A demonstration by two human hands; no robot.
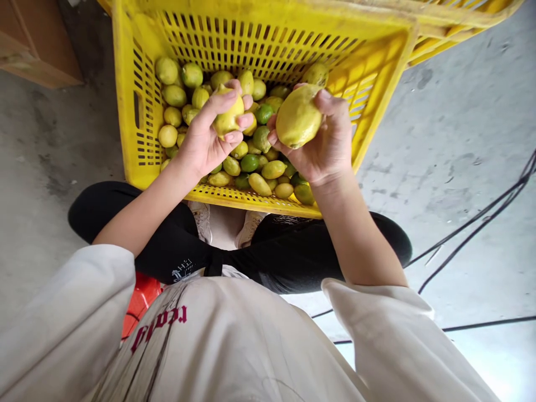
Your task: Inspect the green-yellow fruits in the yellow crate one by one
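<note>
Grey concrete floor (452, 128) fills the scene, stained in patches, with thin black cables (481, 223) trailing across it on the person's right. A brown cardboard box (33, 44) sits at the upper left corner.

Next in size is the person, seen from above: a cream sweatshirt (234, 346) with red lettering, sleeves pushed up, and black trousers (293, 257) with knees spread to either side. Something orange-red (140, 298) shows under the left thigh. White shoes (247, 226) rest just beneath the near rim of a yellow slatted plastic crate (125, 100), which stands on the floor between the knees. A second yellow crate (460, 22) lies behind it at the upper right.

Inside the near crate lies a heap of lemons and limes (251, 167), yellow and green mixed, covering its bottom.

Both forearms reach over the crate. The right hand (330, 145) is closed around a large yellow lemon (298, 116), fingers wrapped over its far side and thumb underneath, holding it above the heap. The left hand (205, 139) grips a smaller yellow lemon (228, 117), with the thumb across the top and the fingertips curled against its right side, also lifted clear of the fruit below. The two held lemons sit near each other, not touching, with the fingertips of both hands almost meeting between them.
</note>
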